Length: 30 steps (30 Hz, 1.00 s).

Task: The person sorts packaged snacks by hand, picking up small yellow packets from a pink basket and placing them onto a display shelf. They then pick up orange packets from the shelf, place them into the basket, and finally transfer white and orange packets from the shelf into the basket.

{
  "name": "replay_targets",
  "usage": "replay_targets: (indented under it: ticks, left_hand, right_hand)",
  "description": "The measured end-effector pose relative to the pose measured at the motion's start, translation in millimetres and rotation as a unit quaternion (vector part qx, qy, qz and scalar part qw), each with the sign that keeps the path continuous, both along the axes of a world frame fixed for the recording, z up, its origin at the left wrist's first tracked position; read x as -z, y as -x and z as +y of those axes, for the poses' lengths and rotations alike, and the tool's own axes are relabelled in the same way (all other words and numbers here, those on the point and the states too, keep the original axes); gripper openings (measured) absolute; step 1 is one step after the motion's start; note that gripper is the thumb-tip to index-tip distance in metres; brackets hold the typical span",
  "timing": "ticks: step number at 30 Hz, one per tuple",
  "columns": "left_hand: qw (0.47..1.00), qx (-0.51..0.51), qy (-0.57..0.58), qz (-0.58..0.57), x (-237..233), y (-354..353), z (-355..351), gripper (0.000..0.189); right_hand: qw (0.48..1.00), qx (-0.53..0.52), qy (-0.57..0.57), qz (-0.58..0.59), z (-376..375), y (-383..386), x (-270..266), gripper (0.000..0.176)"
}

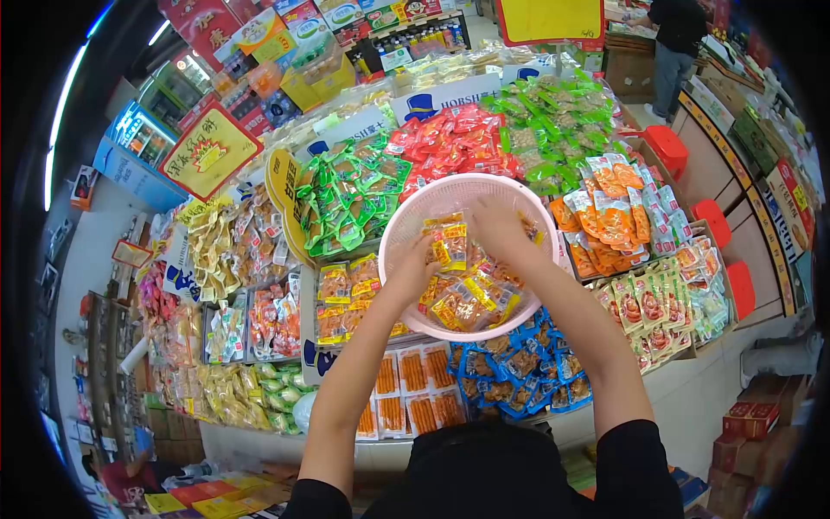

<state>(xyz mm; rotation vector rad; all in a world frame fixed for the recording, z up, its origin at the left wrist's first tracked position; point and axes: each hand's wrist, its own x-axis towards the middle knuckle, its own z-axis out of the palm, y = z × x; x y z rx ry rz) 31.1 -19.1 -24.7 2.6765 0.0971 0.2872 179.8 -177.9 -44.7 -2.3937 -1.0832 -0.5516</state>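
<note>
A pink plastic basket [406, 208] rests on top of the snack display, holding several yellow-and-clear snack packets [471, 303]. Inside its left side, my left hand [417, 268] is closed with its fingers at the edge of one snack packet [450, 246], which stands up from the others. My right hand [500, 229] reaches into the back right of the basket, over more packets; its fingers are blurred and partly hidden. Left of the basket lie matching yellow packets [333, 284] in a display compartment.
Around the basket lie green packets [350, 186], red packets [445, 143], orange packets [616, 221] and blue packets [523, 363]. A yellow oval sign [290, 203] stands at the left. Red stools [666, 151] line the right aisle, where a person [676, 52] stands farther back.
</note>
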Motion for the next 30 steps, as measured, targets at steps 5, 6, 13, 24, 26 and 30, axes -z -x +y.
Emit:
replay_targets:
  ticks: [5, 6, 13, 24, 26, 30]
  left_hand:
    - [0.991, -0.046, 0.071, 0.107, -0.5, -15.4, 0.5, 0.067]
    - [0.989, -0.056, 0.097, 0.098, -2.6, -13.6, -0.8, 0.071]
    - [0.978, -0.105, 0.151, 0.098, -26.0, -11.8, -9.4, 0.058]
    - [0.783, -0.233, 0.517, -0.255, -24.2, 72.2, 116.4, 0.016]
    - [0.818, -0.272, 0.452, -0.227, 4.1, 94.4, 130.7, 0.017]
    - [0.888, -0.324, 0.318, -0.075, 66.7, 124.9, 141.5, 0.022]
  right_hand:
    - [0.937, -0.071, -0.052, 0.338, 2.7, 13.1, -3.0, 0.032]
    - [0.926, -0.080, -0.065, 0.362, 4.4, 10.0, 1.2, 0.032]
    - [0.834, -0.068, -0.112, 0.537, 2.7, 7.2, -3.9, 0.025]
    - [0.892, -0.061, -0.012, 0.447, 0.9, 8.0, -10.5, 0.036]
    - [0.894, -0.047, -0.016, 0.445, 0.7, 9.8, -13.3, 0.034]
    - [0.915, -0.052, -0.117, 0.382, 2.6, 2.7, 19.8, 0.026]
